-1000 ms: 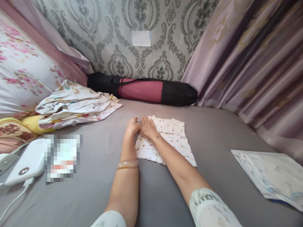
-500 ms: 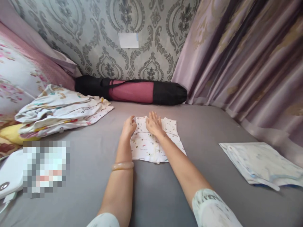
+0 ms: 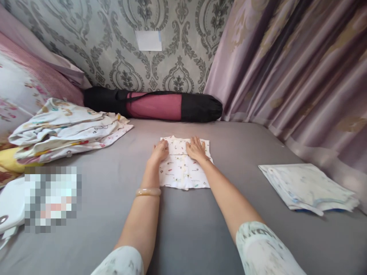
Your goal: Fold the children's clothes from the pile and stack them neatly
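A small white baby shirt (image 3: pixel 183 173) with tiny coloured prints lies folded into a rough square on the grey sheet. A buttoned strip runs down its middle, and a folded band crosses its upper part. At the shirt's upper left edge rests my left hand (image 3: pixel 161 151), its fingers laid over the cloth; a pale bangle (image 3: pixel 148 192) circles that forearm. My right hand (image 3: pixel 196 148) lies flat on the upper right of the shirt, fingers spread. Neither hand grips the cloth.
Rumpled printed clothes (image 3: pixel 69 126) are piled at the left. A folded pale cloth stack (image 3: pixel 306 187) lies at right. A black and pink rolled bag (image 3: pixel 155 106) lies against the wall. A white device (image 3: pixel 11 206) with a cable sits at lower left, beside a blurred-out patch.
My right hand has slid rightward from the shirt's middle to its upper right. My left hand now lies over the left edge. The shirt's lower right corner is drawn in and squarer.
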`<action>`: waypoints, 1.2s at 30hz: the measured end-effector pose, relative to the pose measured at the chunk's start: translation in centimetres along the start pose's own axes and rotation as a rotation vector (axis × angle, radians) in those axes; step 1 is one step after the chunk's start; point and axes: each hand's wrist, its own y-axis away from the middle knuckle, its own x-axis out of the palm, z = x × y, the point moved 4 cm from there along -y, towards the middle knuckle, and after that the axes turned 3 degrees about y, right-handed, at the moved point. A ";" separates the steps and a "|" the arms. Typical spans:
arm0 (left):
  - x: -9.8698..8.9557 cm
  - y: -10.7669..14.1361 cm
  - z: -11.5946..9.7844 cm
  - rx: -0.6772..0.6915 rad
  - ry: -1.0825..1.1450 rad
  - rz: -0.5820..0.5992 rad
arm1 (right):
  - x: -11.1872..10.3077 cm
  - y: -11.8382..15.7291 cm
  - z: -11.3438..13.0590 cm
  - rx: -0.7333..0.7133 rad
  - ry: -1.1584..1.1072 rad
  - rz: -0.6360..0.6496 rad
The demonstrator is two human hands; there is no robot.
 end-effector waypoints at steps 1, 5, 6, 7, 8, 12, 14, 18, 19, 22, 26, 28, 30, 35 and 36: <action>0.1 0.0 -0.1 0.012 -0.022 -0.002 | -0.2 0.4 -0.2 -0.028 -0.018 0.017; 0.5 0.5 -0.4 0.026 -0.068 -0.010 | -0.8 3.5 -1.1 -0.153 -0.015 0.029; 0.5 0.7 -0.3 0.023 -0.066 -0.010 | -0.9 4.6 -1.3 -0.186 0.003 0.027; 0.4 1.0 -0.2 0.024 -0.067 -0.008 | -0.9 5.7 -1.4 -0.219 0.020 0.025; 0.3 1.4 0.0 0.029 -0.072 -0.009 | -0.9 6.8 -1.7 -0.246 0.036 0.027; -1.0 3.2 1.1 0.073 -0.167 -0.063 | -1.1 10.9 -2.6 -0.318 0.069 0.065; -1.9 4.3 1.9 0.064 -0.246 -0.098 | -1.4 12.7 -3.2 -0.356 0.065 0.096; -3.4 6.3 2.6 0.031 -0.339 -0.071 | -2.3 16.0 -4.7 -0.395 0.022 0.109; -3.7 6.9 2.6 0.034 -0.340 -0.054 | -2.7 16.6 -5.1 -0.393 0.011 0.092; -4.4 8.5 2.4 0.037 -0.305 -0.009 | -3.8 17.5 -6.5 -0.300 -0.009 -0.023; -4.6 9.8 2.0 -0.023 -0.248 0.048 | -4.4 17.2 -8.8 0.010 0.023 -0.110; -4.5 10.0 1.8 -0.059 -0.254 0.037 | -4.3 17.0 -9.2 0.080 0.032 -0.091; -4.4 10.1 1.6 -0.106 -0.260 0.012 | -4.1 16.7 -9.2 0.091 0.028 -0.072; -4.5 10.4 1.6 -0.180 -0.116 -0.011 | -3.9 16.3 -8.5 0.095 -0.023 -0.072; -4.6 10.5 1.6 -0.186 -0.073 -0.016 | -3.9 16.3 -8.5 0.103 -0.057 -0.079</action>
